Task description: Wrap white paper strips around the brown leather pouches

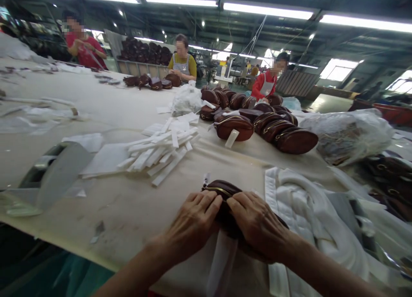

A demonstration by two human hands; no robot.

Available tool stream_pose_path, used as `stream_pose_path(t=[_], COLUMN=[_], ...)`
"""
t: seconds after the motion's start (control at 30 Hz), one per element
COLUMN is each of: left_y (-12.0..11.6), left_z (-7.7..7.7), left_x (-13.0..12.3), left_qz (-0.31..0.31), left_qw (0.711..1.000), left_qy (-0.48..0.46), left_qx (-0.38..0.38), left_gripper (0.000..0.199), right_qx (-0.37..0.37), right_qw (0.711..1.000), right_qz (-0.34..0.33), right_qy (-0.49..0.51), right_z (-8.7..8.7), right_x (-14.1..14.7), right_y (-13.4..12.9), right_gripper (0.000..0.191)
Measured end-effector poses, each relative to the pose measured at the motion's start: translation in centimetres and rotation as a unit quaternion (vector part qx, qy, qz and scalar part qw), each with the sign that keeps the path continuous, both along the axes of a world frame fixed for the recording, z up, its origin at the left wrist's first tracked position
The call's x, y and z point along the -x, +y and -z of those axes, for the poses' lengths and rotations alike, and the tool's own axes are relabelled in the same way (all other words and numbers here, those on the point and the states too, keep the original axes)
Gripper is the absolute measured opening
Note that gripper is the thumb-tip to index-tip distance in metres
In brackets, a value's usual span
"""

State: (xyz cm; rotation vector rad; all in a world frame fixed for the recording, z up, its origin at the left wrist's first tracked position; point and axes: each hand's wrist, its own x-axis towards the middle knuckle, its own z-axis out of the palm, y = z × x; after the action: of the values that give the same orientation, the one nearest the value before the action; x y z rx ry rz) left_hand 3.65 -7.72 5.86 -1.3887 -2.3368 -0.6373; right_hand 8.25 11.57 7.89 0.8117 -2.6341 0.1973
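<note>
A dark brown zippered bag [227, 186] lies on the table close in front of me, its brass-coloured zipper facing up. My left hand [196, 213] grips its left side, fingers bent over the edge by the zipper. My right hand [254, 217] is wrapped over the right side, thumb and fingers near the zipper's middle. Part of the bag is hidden beneath both hands. A white strip [222, 260] hangs from the bag's near side toward me. At its far left end a zipper pull with a small white wrapping [206, 179] sticks up.
Several finished-looking brown bags [234, 127] stand beyond my hands. White strips [157, 153] lie in a heap at left, near a grey tape dispenser [58, 172]. Folded white padding [299, 211] and a stuffed plastic bag [350, 131] are at right. Three people [183, 61] work across the table.
</note>
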Motion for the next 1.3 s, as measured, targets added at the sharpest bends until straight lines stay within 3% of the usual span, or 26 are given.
stream_pose_path(t=[0.07,0.17,0.27,0.4,0.53,0.63,0.73,0.83,1.07,1.17,1.3], left_y=[0.4,1.0,1.6,2.2,2.9,3.3,3.6,4.1,5.4,5.4,5.5], left_z=[1.3,2.0,1.9,1.7,1.1,0.6,0.4,0.8,1.8,1.4,0.8], left_x=[0.6,1.6,2.5,3.4,4.0,3.8,3.5,3.3,3.8,4.1,4.6], left_qz=[-0.011,0.019,0.055,0.056,0.056,0.067,0.126,0.159,0.104,0.111,0.064], left_qw=[1.000,0.999,0.997,0.998,0.995,0.993,0.986,0.982,0.994,0.993,0.997], left_qy=[0.015,0.028,0.036,0.014,0.034,0.074,0.110,0.102,0.002,0.005,0.032], left_qx=[-0.016,-0.041,-0.044,0.024,0.071,0.057,0.027,0.013,0.036,0.035,0.029], left_gripper=[0.040,0.029,0.025,0.019,0.029,0.026,0.010,0.016,0.012,0.014,0.019], right_qx=[0.025,0.055,0.055,0.045,0.060,0.051,0.039,0.040,0.031,0.044,0.041], right_qw=[1.000,0.998,0.994,0.983,0.976,0.972,0.967,0.967,0.963,0.956,0.946], right_qz=[-0.001,0.001,0.048,0.124,0.158,0.175,0.186,0.186,0.222,0.249,0.289], right_qy=[0.003,0.033,0.080,0.131,0.138,0.152,0.167,0.171,0.150,0.146,0.143], right_z=[0.5,1.2,2.0,3.2,3.7,3.8,4.0,4.2,4.3,4.3,4.4], right_x=[-0.1,-0.9,-2.5,-4.7,-5.4,-4.9,-4.4,-4.3,-4.2,-4.2,-4.2], right_y=[0.3,1.0,1.9,3.2,3.5,3.2,3.0,3.0,3.0,3.3,3.8], right_gripper=[0.014,0.021,0.027,0.019,0.015,0.013,0.013,0.012,0.022,0.032,0.037])
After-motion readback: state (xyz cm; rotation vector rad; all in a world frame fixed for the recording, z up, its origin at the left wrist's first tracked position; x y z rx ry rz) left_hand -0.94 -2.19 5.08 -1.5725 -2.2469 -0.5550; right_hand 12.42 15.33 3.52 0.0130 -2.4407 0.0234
